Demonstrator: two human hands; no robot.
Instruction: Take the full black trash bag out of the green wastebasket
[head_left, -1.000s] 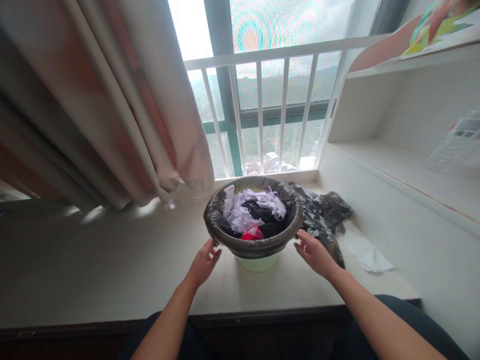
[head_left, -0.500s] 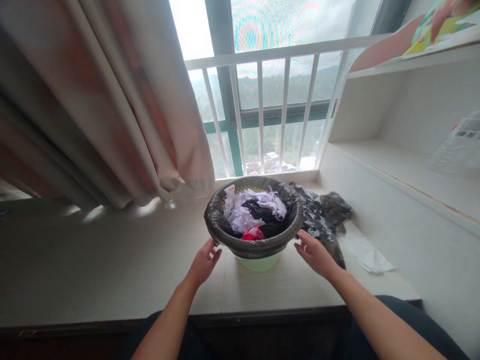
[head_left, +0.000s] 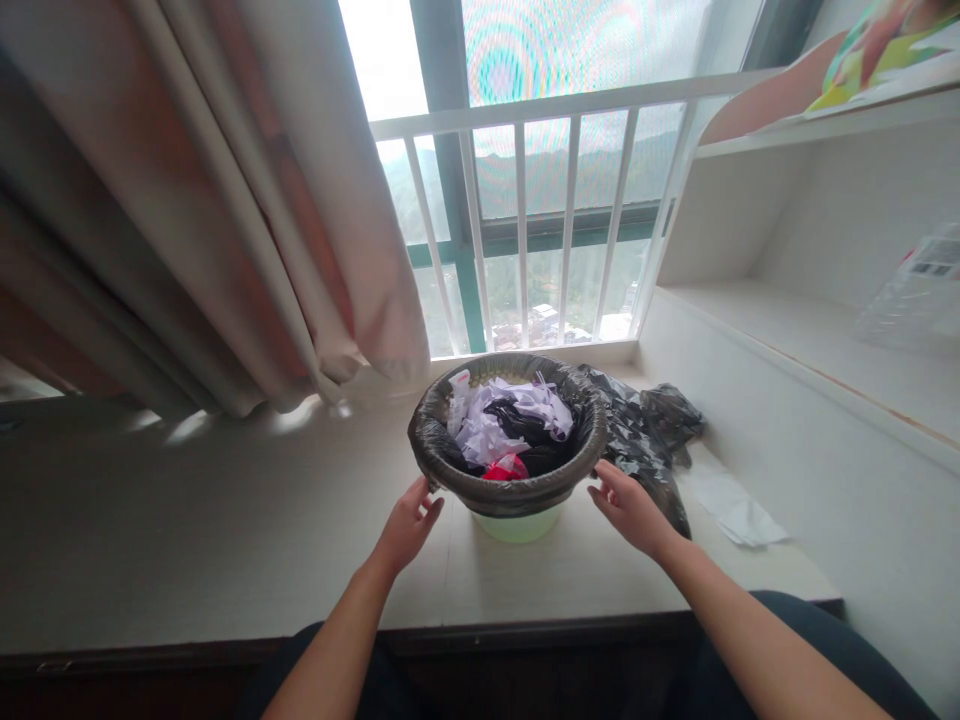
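Observation:
A light green trash can (head_left: 517, 527) stands upright, lined with a black trash bag (head_left: 491, 497) folded down over its rim. Inside lie crumpled white paper strips (head_left: 487, 438), dark plastic and a red scrap (head_left: 505, 468). At the can's near left side, my left hand (head_left: 405, 525) has its fingertips closed on the bag's folded edge. My right hand (head_left: 628, 508) pinches that edge on the near right, its fingertips partly hidden behind the bag.
A crumpled black plastic bag (head_left: 645, 430) lies right of the can, beside white paper sheets (head_left: 739, 500). White railings (head_left: 523, 230) and a window rise behind. A curtain (head_left: 225, 200) hangs left; a shelf unit (head_left: 780, 390) holding a clear plastic container (head_left: 919, 295) borders the right.

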